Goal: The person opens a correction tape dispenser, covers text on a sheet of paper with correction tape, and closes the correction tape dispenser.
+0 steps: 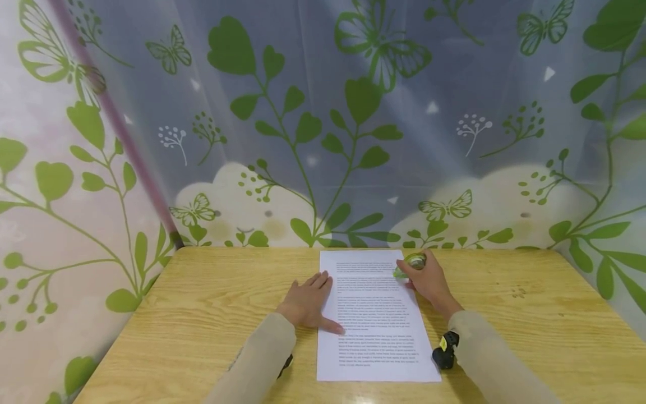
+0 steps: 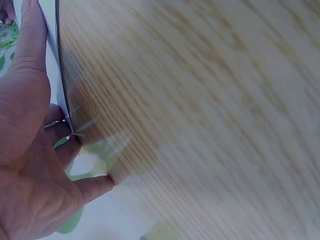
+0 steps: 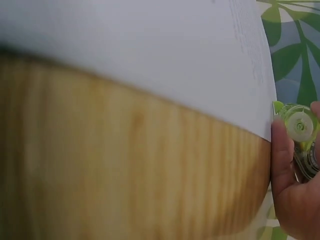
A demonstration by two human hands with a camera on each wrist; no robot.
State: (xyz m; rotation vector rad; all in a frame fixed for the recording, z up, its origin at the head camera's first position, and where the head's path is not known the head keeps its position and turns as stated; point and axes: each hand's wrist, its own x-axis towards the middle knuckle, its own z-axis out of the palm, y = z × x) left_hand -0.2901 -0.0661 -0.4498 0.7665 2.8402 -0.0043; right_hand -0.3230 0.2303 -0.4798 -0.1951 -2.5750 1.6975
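Observation:
A printed sheet of paper (image 1: 328, 359) lies lengthwise on the wooden table, lines of small text running down it. My left hand (image 1: 305, 303) rests with spread fingers across the sheet's left edge, thumb on the text. Near the top right of the page my right hand (image 1: 430, 281) grips a green see-through correction tape dispenser (image 3: 299, 125), its round reel showing in the right wrist view. The dispenser's tip is at the paper by the upper lines; whether it touches cannot be made out. The left wrist view shows the left fingers (image 2: 95, 188) at the table surface.
The wooden table (image 1: 212, 336) ends at a back edge just beyond the top of the sheet. A curtain (image 1: 313, 112) with green leaves and butterflies hangs behind it and along the sides. A black wrist camera (image 1: 444, 354) sits near the sheet's right edge.

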